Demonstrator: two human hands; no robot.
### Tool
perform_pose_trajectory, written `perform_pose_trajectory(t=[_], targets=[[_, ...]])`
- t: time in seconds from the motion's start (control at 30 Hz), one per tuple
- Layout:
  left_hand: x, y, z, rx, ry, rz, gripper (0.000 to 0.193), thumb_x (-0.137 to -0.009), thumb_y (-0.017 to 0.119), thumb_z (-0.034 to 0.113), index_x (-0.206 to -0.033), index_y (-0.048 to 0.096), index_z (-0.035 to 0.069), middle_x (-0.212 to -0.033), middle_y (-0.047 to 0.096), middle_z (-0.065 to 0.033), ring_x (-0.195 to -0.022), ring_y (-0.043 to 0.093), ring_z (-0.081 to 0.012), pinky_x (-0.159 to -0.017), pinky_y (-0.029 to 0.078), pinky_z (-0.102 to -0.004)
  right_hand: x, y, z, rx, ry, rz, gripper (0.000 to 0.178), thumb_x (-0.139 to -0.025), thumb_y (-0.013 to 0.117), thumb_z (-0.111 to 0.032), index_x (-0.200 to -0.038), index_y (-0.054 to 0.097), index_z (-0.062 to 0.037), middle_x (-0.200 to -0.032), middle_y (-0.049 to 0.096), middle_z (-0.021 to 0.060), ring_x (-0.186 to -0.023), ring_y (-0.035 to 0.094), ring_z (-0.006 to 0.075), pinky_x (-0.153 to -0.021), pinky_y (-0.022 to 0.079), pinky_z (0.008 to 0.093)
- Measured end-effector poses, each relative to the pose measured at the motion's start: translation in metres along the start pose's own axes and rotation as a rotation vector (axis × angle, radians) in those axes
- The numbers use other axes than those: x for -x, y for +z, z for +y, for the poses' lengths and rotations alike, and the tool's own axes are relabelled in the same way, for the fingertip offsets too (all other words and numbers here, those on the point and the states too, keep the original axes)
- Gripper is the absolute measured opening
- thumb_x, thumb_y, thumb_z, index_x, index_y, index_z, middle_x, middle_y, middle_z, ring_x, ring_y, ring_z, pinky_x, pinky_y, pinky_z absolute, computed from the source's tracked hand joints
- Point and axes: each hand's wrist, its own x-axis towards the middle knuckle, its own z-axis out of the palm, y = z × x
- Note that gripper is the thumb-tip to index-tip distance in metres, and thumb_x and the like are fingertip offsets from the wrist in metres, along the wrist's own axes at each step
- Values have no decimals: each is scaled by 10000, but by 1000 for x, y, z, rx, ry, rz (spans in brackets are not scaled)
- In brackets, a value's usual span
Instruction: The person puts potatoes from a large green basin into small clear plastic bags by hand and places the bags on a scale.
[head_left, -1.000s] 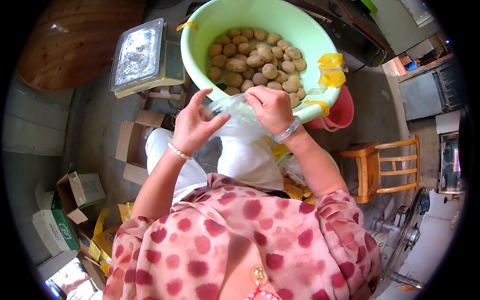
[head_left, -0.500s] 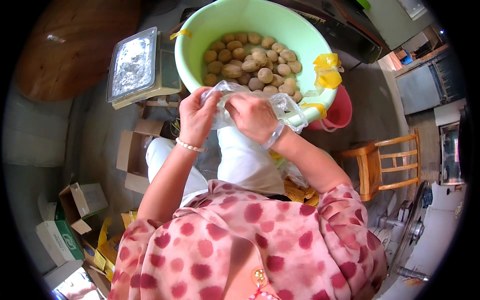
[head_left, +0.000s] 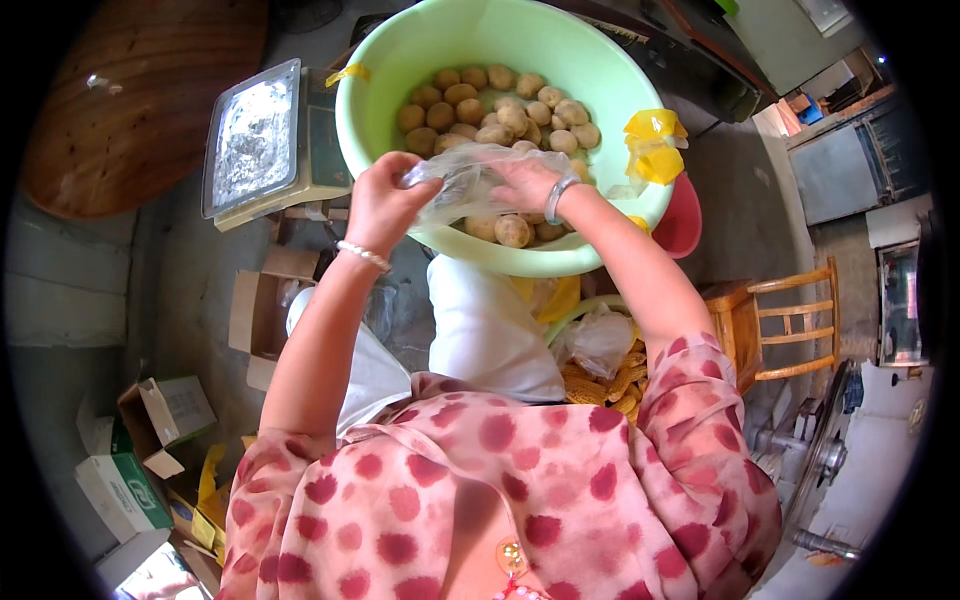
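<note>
A thin clear plastic bag [head_left: 455, 185] hangs over the near side of a large light green tub [head_left: 620, 75]. My left hand [head_left: 388, 203] pinches the bag's edge between thumb and fingers. At the bag's other side is my right hand [head_left: 528, 184], its fingers stretched out and partly covered by the plastic; whether they are inside the bag or against it I cannot tell. Many brown potatoes [head_left: 512, 120] lie in the tub below, and a few show under the bag near the rim.
Left of the tub stands a scale [head_left: 255, 140] with a shiny tray. A pink bucket [head_left: 682, 218] is at the tub's right, beyond a wooden chair [head_left: 795, 315]. Yellow tape [head_left: 655, 145] clings to the rim. Corn cobs [head_left: 625, 385] and cardboard boxes [head_left: 260, 312] are lower down.
My right hand has let go of its pinch and straightened its fingers, moving right and up over the tub. The bag is spread wider between my hands. My left hand has shifted slightly left.
</note>
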Motion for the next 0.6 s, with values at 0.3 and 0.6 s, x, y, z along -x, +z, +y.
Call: perform_pose_trajectory(t=[0.3,0.6], targets=[[-71,46,-23,-862,102,-103,200,-754,556,179,-891,634,55,-870,640,-162,-857,598,-330,-750,478,-402,-25,-29,25,-448,-88,-75,263,-793,542,-55,-1039,635,-66,-924,663,86,-801,636,190,-779,503,310],[-82,56,-33,-878,-45,-196,252,-769,563,279,-846,648,54,-880,642,-162,-861,599,-331,-758,476,-403,-5,-41,131,-443,456,213,181,-751,594,-72,-914,652,-21,-850,669,72,-728,629,144,-694,503,270]])
